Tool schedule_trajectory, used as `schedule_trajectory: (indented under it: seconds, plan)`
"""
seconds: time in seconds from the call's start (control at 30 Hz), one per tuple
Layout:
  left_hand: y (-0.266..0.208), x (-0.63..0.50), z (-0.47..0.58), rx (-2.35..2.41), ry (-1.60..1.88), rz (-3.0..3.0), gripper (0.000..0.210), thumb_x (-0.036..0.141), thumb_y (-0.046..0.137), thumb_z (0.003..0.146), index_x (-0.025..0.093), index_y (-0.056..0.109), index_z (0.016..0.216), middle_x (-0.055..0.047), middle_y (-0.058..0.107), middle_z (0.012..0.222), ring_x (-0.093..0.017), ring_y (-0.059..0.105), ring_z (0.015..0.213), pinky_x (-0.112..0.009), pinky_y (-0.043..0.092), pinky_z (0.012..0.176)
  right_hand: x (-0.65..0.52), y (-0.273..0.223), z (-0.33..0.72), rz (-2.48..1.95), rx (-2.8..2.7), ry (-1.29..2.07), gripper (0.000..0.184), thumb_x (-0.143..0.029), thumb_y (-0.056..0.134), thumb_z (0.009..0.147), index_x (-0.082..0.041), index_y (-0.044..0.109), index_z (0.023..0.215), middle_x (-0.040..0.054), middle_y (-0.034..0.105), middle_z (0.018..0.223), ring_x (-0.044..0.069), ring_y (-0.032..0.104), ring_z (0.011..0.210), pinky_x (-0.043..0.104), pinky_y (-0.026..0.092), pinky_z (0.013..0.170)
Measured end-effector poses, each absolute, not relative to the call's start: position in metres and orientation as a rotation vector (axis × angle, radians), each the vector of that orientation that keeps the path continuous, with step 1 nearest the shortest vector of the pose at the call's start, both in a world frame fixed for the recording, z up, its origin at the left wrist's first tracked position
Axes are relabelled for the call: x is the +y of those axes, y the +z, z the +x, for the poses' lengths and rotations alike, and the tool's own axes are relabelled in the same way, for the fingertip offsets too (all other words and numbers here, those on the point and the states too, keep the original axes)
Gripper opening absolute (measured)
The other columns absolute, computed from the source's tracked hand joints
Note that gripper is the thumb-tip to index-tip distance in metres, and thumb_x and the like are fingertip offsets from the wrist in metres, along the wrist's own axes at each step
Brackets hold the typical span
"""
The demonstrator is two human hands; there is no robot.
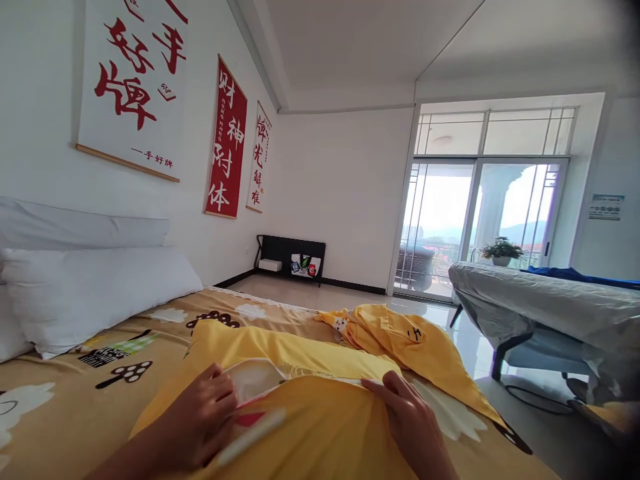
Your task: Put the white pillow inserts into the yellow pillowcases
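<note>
A yellow pillowcase [325,427] lies across the bed in front of me, puffed up, with a long slit along its upper side. White material [255,380] shows inside the slit at its left end, and a pink-red patch is near there. My left hand [213,407] is closed on the left part of the slit's edge, fingers curled. At the slit's right end, my right hand [413,413] grips the fabric edge, with its index finger lying along it. Beyond the pillowcase, another piece of yellow cloth [390,333] with dark markings is crumpled on the bed.
White pillows [110,293] rest at the left of the patterned bedsheet [55,387]. A plastic-covered table [550,300] stands at right, bearing a potted plant [501,252] and blue cloth [580,273]. A black low rack [270,250] stands by the far wall.
</note>
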State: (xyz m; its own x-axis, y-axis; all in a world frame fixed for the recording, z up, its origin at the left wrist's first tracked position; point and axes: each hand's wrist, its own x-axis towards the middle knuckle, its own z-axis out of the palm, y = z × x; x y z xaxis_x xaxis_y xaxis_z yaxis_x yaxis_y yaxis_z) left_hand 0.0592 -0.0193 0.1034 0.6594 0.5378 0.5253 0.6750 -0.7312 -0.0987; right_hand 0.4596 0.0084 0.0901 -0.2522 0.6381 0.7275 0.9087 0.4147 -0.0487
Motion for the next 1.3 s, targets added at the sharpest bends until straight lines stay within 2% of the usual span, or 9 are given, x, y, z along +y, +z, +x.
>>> schedule_trajectory:
  seconds: [0.27,0.43,0.53,0.63,0.73,1.0,1.1,1.2,1.3]
  plan:
    - [0.061,-0.038,0.024,-1.205,-0.688,-2.598,0.018,0.022,0.043,0.09,0.023,0.055,0.077,-0.003,0.061,0.077,-0.019,0.052,0.07,-0.036,0.036,0.073,0.001,0.088,0.42,-1.481,-2.272,-0.169,0.043,-0.006,0.045,0.079,-0.036,0.075,0.082,0.0017,0.062,0.084,0.017,0.059,0.082,0.029,0.043,0.072]
    - [0.063,-0.047,0.025,-1.075,-0.691,-2.492,0.014,0.02,0.047,0.088,0.025,0.057,0.08,-0.001,0.062,0.076,-0.019,0.053,0.068,-0.037,0.036,0.073,-0.001,0.077,0.376,-1.177,-2.181,-0.32,0.047,-0.011,0.049,0.084,-0.031,0.06,0.125,0.005,0.062,0.115,0.02,0.057,0.105,0.032,0.043,0.092]
    - [0.063,-0.044,0.027,-1.052,-0.73,-2.466,0.014,0.018,0.048,0.087,0.025,0.058,0.08,0.0,0.063,0.076,-0.018,0.054,0.068,-0.036,0.038,0.074,-0.003,0.065,0.343,-0.996,-2.195,-0.33,0.052,-0.011,0.05,0.085,-0.027,0.05,0.134,0.0048,0.064,0.112,0.019,0.057,0.101,0.031,0.042,0.091]
    - [0.055,-0.035,0.016,-1.213,-0.886,-2.378,0.011,0.025,0.05,0.087,0.026,0.06,0.092,-0.003,0.066,0.095,-0.021,0.059,0.089,-0.037,0.039,0.088,-0.001,0.053,0.321,-0.947,-2.165,-0.302,0.034,-0.01,0.052,0.086,-0.029,0.062,0.113,0.0012,0.066,0.093,0.016,0.057,0.084,0.028,0.041,0.079]
    - [0.037,-0.023,-0.003,-1.54,-1.03,-2.281,0.04,0.045,0.054,0.086,0.025,0.055,0.12,-0.008,0.061,0.124,-0.028,0.053,0.115,-0.043,0.037,0.1,0.003,0.046,0.316,-0.92,-2.13,-0.348,0.016,-0.015,0.06,0.086,-0.03,0.067,0.089,-0.0021,0.063,0.08,0.014,0.055,0.076,0.027,0.037,0.071]
    - [-0.046,0.007,-0.02,-2.075,-1.226,-2.184,0.051,0.062,0.038,0.086,0.022,0.065,0.101,-0.008,0.072,0.104,-0.028,0.066,0.098,-0.035,0.052,0.082,0.009,0.038,0.315,-0.806,-2.041,-0.46,0.011,-0.018,0.069,0.08,-0.026,0.062,0.078,-0.0037,0.057,0.076,0.014,0.05,0.073,0.027,0.033,0.067]
    - [-0.025,0.028,-0.02,-1.975,-1.299,-2.064,0.047,0.063,0.038,0.084,0.024,0.064,0.085,-0.006,0.074,0.086,-0.025,0.069,0.08,-0.03,0.053,0.067,0.008,0.041,0.315,-0.807,-1.97,-0.497,0.009,-0.018,0.066,0.081,-0.026,0.062,0.079,-0.0015,0.059,0.083,0.016,0.051,0.078,0.029,0.034,0.07]
    - [0.037,0.053,-0.017,-1.636,-1.25,-2.045,0.045,0.058,0.035,0.088,0.024,0.056,0.067,-0.002,0.066,0.061,-0.02,0.063,0.058,-0.027,0.047,0.056,0.004,0.048,0.316,-0.865,-1.951,-0.48,0.012,-0.017,0.06,0.085,-0.027,0.063,0.089,0.0002,0.061,0.09,0.017,0.053,0.083,0.029,0.037,0.073]
    - [0.087,0.071,-0.017,-1.278,-1.16,-1.981,0.047,0.054,0.033,0.09,0.022,0.054,0.064,-0.005,0.063,0.059,-0.018,0.06,0.057,-0.027,0.043,0.056,-0.003,0.053,0.314,-0.949,-1.993,-0.493,0.026,-0.014,0.052,0.088,-0.025,0.059,0.111,0.0032,0.063,0.098,0.019,0.054,0.089,0.031,0.039,0.08]
